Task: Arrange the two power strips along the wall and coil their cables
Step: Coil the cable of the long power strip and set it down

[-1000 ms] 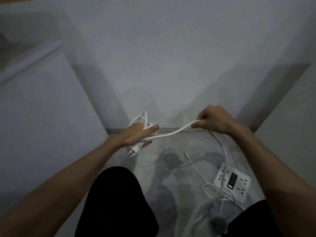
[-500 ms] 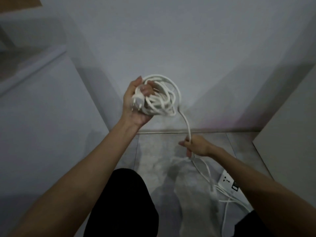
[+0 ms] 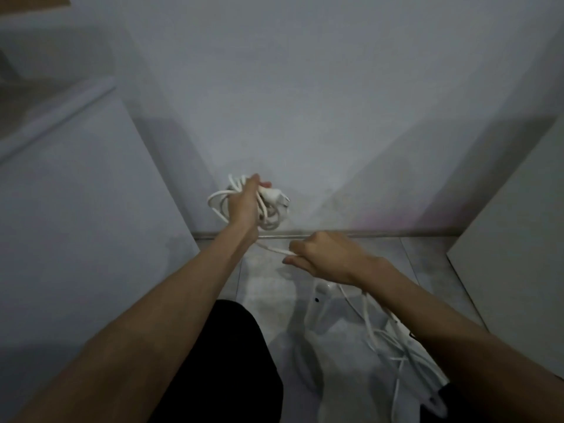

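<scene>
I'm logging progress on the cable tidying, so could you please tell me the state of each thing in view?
Left hand: grips the coiled cable.
Coiled cable: bundled in loops, plug sticking out.
Right hand: pinches the loose cable.
Loose cable: stretched between the hands.
Power strip: on the floor, blurred.

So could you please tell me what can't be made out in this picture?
- Power strip, head view: blurred, mostly behind the right forearm; its sockets are unreadable.
- Second power strip: not identifiable anywhere.
- Loose cable: runs off the bottom edge.
- Coil: the left hand hides its loop count.
</scene>
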The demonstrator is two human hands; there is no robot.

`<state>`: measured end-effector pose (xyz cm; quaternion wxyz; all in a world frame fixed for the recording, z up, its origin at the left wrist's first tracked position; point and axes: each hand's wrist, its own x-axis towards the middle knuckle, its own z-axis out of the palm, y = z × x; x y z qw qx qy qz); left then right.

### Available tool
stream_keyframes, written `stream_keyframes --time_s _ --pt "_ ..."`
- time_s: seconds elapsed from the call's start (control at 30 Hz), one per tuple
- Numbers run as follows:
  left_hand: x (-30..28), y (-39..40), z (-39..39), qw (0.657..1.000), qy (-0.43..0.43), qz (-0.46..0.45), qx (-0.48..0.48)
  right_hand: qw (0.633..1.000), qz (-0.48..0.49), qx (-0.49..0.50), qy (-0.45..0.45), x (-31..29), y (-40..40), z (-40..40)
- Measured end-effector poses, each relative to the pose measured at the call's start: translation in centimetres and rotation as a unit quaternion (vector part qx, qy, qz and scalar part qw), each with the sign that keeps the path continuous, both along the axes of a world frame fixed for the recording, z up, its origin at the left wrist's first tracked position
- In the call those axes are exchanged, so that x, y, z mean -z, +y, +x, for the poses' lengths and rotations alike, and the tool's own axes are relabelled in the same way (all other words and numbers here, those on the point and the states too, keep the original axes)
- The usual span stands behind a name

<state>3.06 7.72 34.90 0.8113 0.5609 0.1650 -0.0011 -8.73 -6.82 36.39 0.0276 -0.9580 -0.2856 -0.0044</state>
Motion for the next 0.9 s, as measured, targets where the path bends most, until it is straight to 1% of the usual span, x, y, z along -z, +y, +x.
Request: stream_keyframes --time_s 0.03,0.07,0.1,0.13,0.17,0.2,0.3,0.33,0.4,0.43,0.47,0.53,0.6,0.67,0.7,0.73,0.8,0.83,0.9 --pt "0.6 -0.4 -0.7 0.995 -0.006 0.094 0.024 1.000 -0.008 -0.001 -0.013 -0.7 0.0 0.1" --pt "1.2 -0.6 -1.5 0.979 -0.030 0.194 0.057 1.000 -0.015 0.007 -0.014 -1.4 -0.1 0.3" --pt "1.6 -0.7 -2.3 0.946 -0.075 0.298 0.103 1.000 -0.021 0.022 -0.008 -2.1 -0.4 0.4" --pt "2.2 -0.7 -2.9 0.901 -0.130 0.384 0.154 0.999 -0.027 0.044 0.000 -2.6 -0.9 0.5" --pt "2.5 -0.5 -3.5 0.856 -0.169 0.448 0.196 0.997 -0.032 0.070 0.012 -3.1 -1.6 0.6" --pt "2.7 -0.2 -3.8 0.828 -0.176 0.484 0.223 0.995 -0.030 0.096 0.029 -3.4 -2.5 0.8" --pt "2.0 0.8 -4.4 0.809 -0.147 0.504 0.265 0.987 -0.013 0.148 0.064 -2.9 -4.2 1.4" --pt "1.4 1.0 -4.8 0.784 -0.150 0.526 0.293 0.986 -0.013 0.155 0.066 -2.4 -4.4 1.7" --pt "0.2 1.0 -5.7 0.722 -0.169 0.556 0.375 0.983 -0.015 0.173 0.056 -1.1 -4.7 2.4" --pt "-0.4 1.0 -6.1 0.705 -0.178 0.550 0.411 0.981 -0.017 0.187 0.045 -0.5 -5.0 2.6" --pt "-1.0 0.8 -6.5 0.702 -0.177 0.534 0.437 0.979 -0.021 0.203 0.029 0.0 -5.7 2.8" --pt "-1.9 0.9 -6.5 0.708 -0.163 0.495 0.476 0.972 -0.035 0.230 -0.018 0.7 -7.4 3.3" --pt "-2.9 1.4 -6.6 0.733 -0.134 0.421 0.517 0.970 -0.037 0.223 -0.086 1.4 -9.1 3.6" --pt "-3.3 2.3 -6.6 0.775 -0.105 0.300 0.546 0.973 -0.017 0.177 -0.150 2.7 -10.0 3.9" --pt "-3.5 2.7 -6.7 0.792 -0.085 0.228 0.560 0.975 0.014 0.149 -0.162 3.5 -10.3 4.1" --pt "-3.5 3.1 -6.7 0.801 -0.057 0.154 0.576 0.977 0.056 0.128 -0.161 4.3 -10.4 4.2" --pt "-3.8 3.4 -6.7 0.795 -0.004 0.022 0.607 0.973 0.146 0.108 -0.145 5.4 -10.1 4.2" --pt "-3.9 3.4 -6.7 0.792 0.007 -0.027 0.610 0.965 0.197 0.098 -0.142 5.7 -9.9 4.3" --pt "-4.1 3.5 -6.4 0.798 0.009 -0.114 0.592 0.943 0.282 0.091 -0.149 5.8 -9.3 4.3"
